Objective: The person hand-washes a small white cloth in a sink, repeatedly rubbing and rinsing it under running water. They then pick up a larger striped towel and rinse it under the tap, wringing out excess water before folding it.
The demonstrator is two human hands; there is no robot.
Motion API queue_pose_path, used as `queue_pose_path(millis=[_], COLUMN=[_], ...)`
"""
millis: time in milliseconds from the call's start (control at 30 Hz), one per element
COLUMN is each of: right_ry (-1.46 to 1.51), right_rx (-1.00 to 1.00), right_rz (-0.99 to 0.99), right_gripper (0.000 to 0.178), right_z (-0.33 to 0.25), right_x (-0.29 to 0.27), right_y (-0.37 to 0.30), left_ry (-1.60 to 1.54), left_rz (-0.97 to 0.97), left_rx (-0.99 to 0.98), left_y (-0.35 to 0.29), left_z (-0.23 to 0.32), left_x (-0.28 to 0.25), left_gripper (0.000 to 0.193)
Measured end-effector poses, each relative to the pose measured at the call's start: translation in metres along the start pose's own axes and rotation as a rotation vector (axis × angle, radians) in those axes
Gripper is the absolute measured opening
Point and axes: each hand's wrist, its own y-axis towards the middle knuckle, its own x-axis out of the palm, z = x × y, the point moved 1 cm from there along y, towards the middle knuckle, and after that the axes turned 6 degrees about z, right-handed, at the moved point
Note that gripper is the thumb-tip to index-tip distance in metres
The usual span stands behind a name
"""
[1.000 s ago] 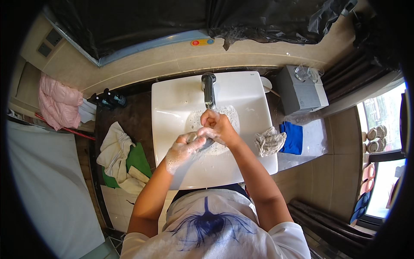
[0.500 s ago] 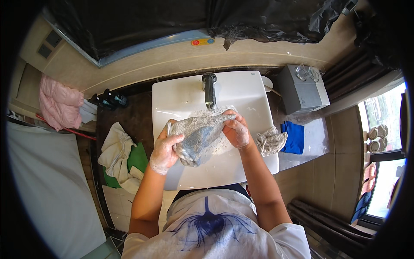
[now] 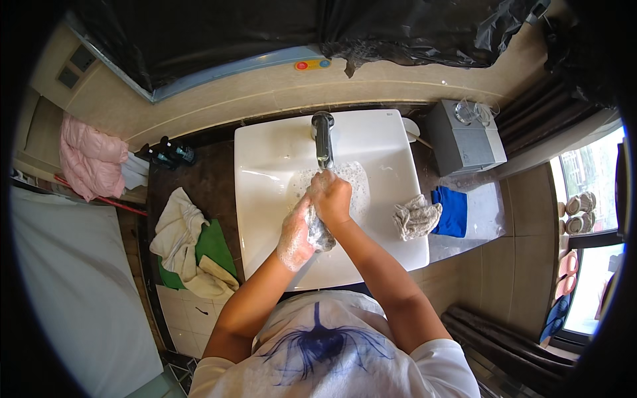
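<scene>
Both hands are pressed together over the white washbasin (image 3: 262, 149), just in front of the chrome tap (image 3: 322, 139). Between them a soapy grey cloth (image 3: 321, 237) is bunched up, with only its lower end showing below the fingers. My left hand (image 3: 295, 232), coated in suds, grips the cloth from the left side. Closed in a fist, my right hand (image 3: 333, 197) squeezes its upper part from the right. Foamy water (image 3: 355, 182) lies in the bowl behind and beside the hands.
A crumpled grey cloth (image 3: 417, 217) rests at the basin's right edge beside a folded blue cloth (image 3: 451, 211). Cream cloths (image 3: 178, 225) and a green cloth (image 3: 213, 247) lie left. Dark bottles (image 3: 174, 152) stand behind them; a grey box (image 3: 464, 136) stands back right.
The grey cloth was spread between my hands; now it is bunched up. My hands have come together, the right moving left and the left moving right, nearer the tap.
</scene>
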Motion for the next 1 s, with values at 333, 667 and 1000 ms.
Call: queue_pose_path(millis=[333,667,1000], right_ry=[0.042,0.01,-0.121], right_rx=[-0.538,-0.293,-0.335], right_rz=[0.026,-0.05,-0.001], right_gripper=[0.017,0.013,0.03], right_z=[-0.027,-0.063,-0.009], right_x=[-0.004,-0.028,-0.008], right_y=[-0.036,-0.022,0.001], left_ry=[-0.051,0.093,0.026], left_rz=[-0.134,-0.187,-0.117], left_rx=[-0.085,0.177,0.013], left_y=[0.019,0.014,-0.007], left_z=[0.004,0.0,0.006], left_x=[-0.03,-0.031,0.019], left_gripper=[0.033,0.043,0.043])
